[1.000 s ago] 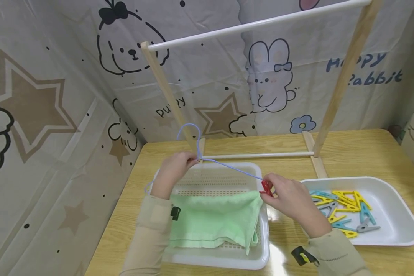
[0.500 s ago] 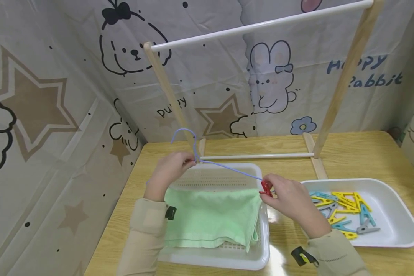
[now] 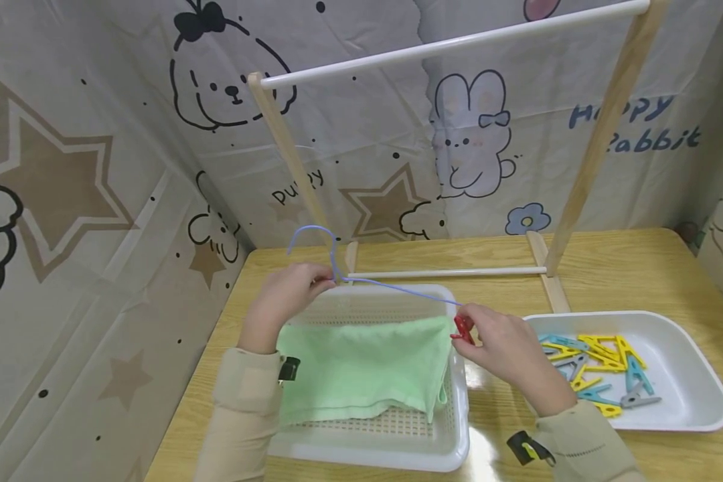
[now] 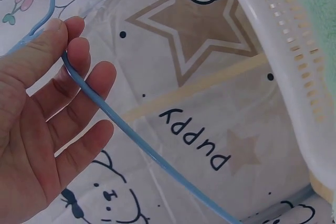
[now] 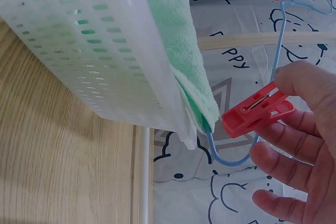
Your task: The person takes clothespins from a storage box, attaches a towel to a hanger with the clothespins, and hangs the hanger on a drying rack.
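My left hand (image 3: 286, 294) pinches a blue wire hanger (image 3: 397, 288) at the neck, below its hook, between thumb and index finger. A light green towel (image 3: 367, 368) drapes over the hanger's lower bar, above a white perforated basket (image 3: 461, 428). My right hand (image 3: 509, 341) holds a red clothespin (image 5: 254, 114) between thumb and index finger, at the hanger's right end. In the right wrist view the clothespin's tip is beside the towel's edge; whether they touch I cannot tell. The left wrist view shows the other left fingers (image 4: 79, 140) loosely bent.
On the right, a white tray (image 3: 687, 395) holds several yellow, blue and grey clothespins (image 3: 602, 361). Behind the basket stands a wooden rack with a white top rail (image 3: 458, 45) on the wooden table (image 3: 494, 294). A patterned cloth (image 3: 379, 134) hangs behind and to the left.
My left hand has moved left, and the hanger's hook has shifted left with it. The towel has risen slightly. My right hand stays nearly still with the clothespin.
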The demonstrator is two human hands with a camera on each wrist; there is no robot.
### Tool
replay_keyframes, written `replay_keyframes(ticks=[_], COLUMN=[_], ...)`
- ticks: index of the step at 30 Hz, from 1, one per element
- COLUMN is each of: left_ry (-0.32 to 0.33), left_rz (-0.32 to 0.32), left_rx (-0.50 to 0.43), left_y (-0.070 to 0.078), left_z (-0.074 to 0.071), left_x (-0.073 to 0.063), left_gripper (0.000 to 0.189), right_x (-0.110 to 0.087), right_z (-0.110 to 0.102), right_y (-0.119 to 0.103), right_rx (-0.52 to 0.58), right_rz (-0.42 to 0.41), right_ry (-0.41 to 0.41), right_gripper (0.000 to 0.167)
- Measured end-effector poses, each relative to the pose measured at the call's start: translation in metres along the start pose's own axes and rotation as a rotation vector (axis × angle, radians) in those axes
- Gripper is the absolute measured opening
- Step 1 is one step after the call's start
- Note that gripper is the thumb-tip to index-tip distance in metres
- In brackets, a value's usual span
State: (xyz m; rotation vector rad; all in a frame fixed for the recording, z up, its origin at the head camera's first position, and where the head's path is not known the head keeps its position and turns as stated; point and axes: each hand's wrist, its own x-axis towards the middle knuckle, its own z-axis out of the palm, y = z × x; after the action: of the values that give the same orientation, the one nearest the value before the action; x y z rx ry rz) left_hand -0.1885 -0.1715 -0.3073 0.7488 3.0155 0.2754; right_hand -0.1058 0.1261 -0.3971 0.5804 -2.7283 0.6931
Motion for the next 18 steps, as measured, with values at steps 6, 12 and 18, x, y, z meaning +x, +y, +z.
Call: replay_keyframes(ticks=[6, 12, 18], left_ry=[0.019, 0.071, 0.131], left_rz=[0.005, 0.062, 0.135], left_rx=[0.006, -0.027, -0.029], left_y=[0.003, 0.006, 0.007], left_z=[-0.009, -0.015, -0.021], left_x=[-0.003, -0.005, -0.008], left_gripper=[0.01, 0.01, 0.007], right_x=[0.0, 0.001, 0.002], right_z=[0.001, 0.001, 0.003], right_y=[0.0, 0.0, 0.002], right_rx=[-0.002, 0.004, 0.032], right_rz=[-0.006, -0.014, -0.037], right_ry=[0.008, 0.017, 0.075], right_gripper=[0.025, 0.023, 0.024])
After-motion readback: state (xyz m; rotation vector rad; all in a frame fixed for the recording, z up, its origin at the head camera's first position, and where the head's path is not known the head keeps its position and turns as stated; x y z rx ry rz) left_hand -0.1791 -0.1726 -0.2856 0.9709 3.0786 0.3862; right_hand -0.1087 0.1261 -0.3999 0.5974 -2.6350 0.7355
